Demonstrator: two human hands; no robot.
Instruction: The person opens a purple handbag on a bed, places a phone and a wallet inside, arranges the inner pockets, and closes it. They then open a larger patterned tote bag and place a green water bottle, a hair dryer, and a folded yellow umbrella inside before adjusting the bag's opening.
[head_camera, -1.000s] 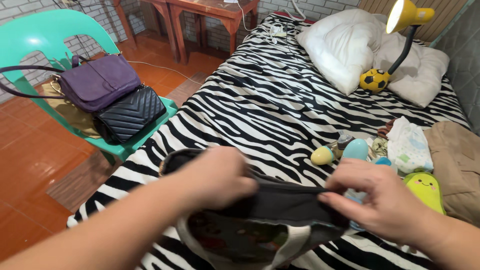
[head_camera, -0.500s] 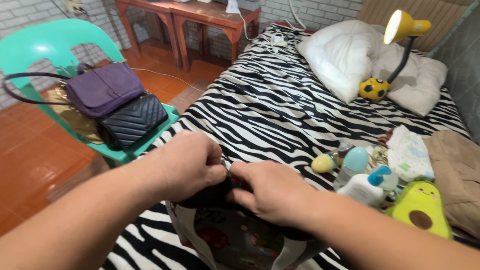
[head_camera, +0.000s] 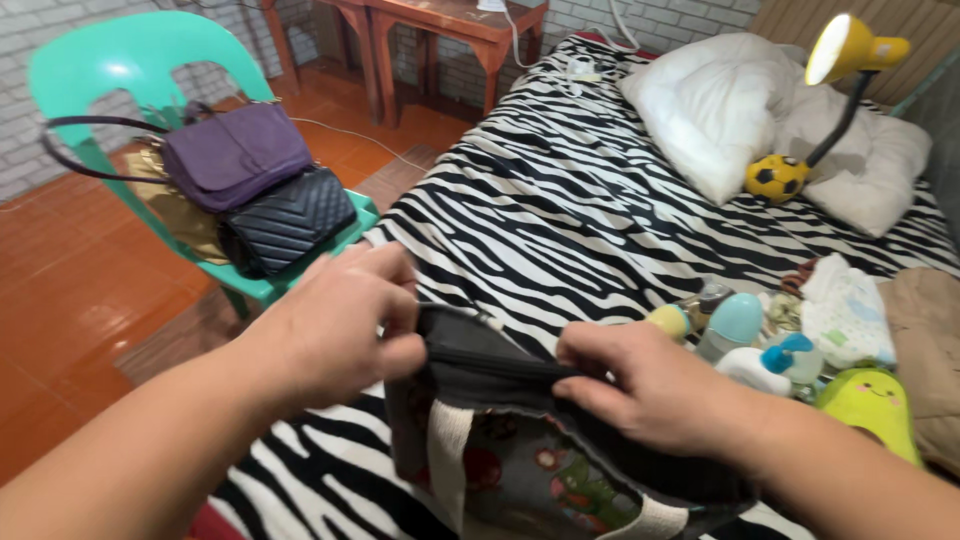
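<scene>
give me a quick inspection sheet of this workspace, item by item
surface: bed with a zebra-striped cover, things lying on it.
job's things: dark fabric bag with pale straps and a floral print, on the bed's near edge.
clutter: small bottles and a green plush toy to the right of the bag; white pillows.
hands: left hand pinches the bag's top edge; right hand grips the same edge further right.
cables: white cord running from the wooden table onto the bed.
surroundings: green plastic chair holding a purple bag and a black quilted bag; yellow lamp; orange tiled floor.
</scene>
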